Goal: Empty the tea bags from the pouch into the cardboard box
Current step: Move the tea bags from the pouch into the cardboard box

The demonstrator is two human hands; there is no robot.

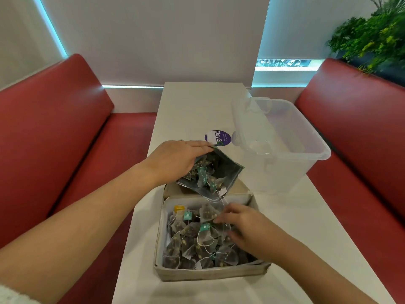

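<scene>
The cardboard box (210, 273) sits on the bench (306, 238) with tea bags (197, 242) in it; the pouch (210, 174) hangs just behind it; the plastic tub (285, 145) stands behind, to its right; the round sticker (218, 138) lies behind the pouch.

I have only one view to work from, the head camera, worn high and looking forward and steeply down along the narrow white desk (197, 106). The lens is wide, so edges bow outward. Both forearms enter from the bottom of the frame, and the cardboard box (210, 274) sits close under me, near the lower centre. Farther up, the view runs to the wall at the desk's far end, with red bench seats (54, 128) on both sides.
</scene>
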